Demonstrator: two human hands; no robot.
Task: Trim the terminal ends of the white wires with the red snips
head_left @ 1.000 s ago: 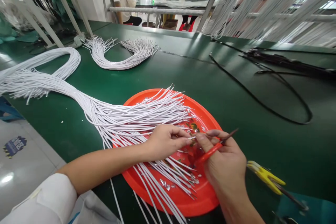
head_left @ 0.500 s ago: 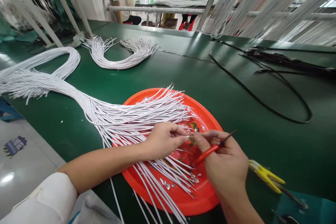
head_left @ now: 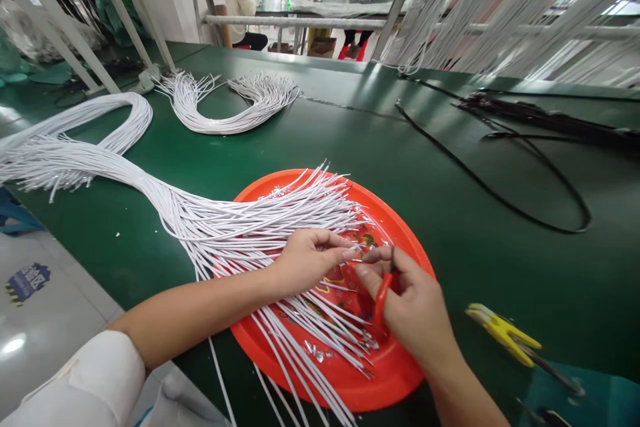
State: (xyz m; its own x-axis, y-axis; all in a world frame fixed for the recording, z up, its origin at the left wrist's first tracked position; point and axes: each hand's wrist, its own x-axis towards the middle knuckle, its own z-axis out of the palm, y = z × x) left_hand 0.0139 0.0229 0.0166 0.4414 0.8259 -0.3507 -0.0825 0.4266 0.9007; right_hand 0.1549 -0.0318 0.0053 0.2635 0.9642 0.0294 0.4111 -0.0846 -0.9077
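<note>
A round orange tray point(head_left: 400, 373) lies on the green table. A thick bundle of white wires point(head_left: 240, 230) fans across it, with a second spread of white wires point(head_left: 320, 327) nearer me. My left hand point(head_left: 305, 263) rests over the tray, thumb and fingers pinched on the end of one white wire. My right hand point(head_left: 415, 310) is closed around red-handled snips point(head_left: 383, 297), whose dark blade points up by the left fingertips. The two hands almost touch above the tray's middle.
Yellow-handled snips point(head_left: 503, 337) lie on the table to the right. A looped black cable point(head_left: 500, 197) and a second white wire bundle point(head_left: 235, 103) lie farther back. White wires hang from a rack point(head_left: 500, 7) at the back right. Other people sit beyond.
My right hand has turned the red snips from pointing right to pointing upward, and moved slightly left toward the left fingertips. The left hand has stayed in place.
</note>
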